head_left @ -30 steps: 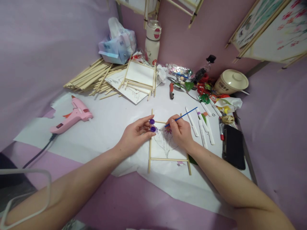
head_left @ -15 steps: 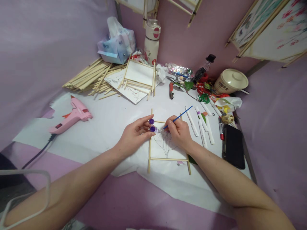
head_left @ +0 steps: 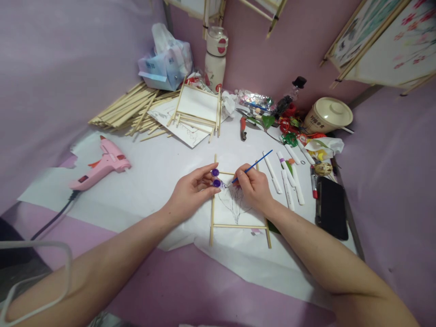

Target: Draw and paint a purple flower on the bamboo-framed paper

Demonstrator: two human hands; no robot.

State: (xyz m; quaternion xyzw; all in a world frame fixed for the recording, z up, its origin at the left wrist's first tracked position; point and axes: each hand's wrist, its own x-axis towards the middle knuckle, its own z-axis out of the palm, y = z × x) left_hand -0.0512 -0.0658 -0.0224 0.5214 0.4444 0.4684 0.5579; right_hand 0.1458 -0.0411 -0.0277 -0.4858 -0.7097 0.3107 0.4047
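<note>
My left hand point(head_left: 194, 188) holds a small paint pot with purple paint point(head_left: 216, 183) and its purple lid point(head_left: 215, 172) between thumb and fingers, over the upper left of a wood-framed sheet point(head_left: 225, 211). In my right hand point(head_left: 254, 185) is a thin blue paintbrush point(head_left: 259, 161), gripped like a pen, its tip down at the sheet close to the pot. Line drawing shows on the sheet, with purple marks near the brush tip. My right hand covers the sheet's upper right part.
A pink glue gun point(head_left: 105, 163) lies left. Behind are wooden sticks point(head_left: 124, 106), a tissue pack point(head_left: 166, 63) and a bottle point(head_left: 215, 63). White markers point(head_left: 288, 188), a black phone point(head_left: 331, 209) and a lidded cup point(head_left: 327, 116) stand or lie right.
The brush in my right hand has shifted very slightly. My left hand and the framed sheet look unmoved.
</note>
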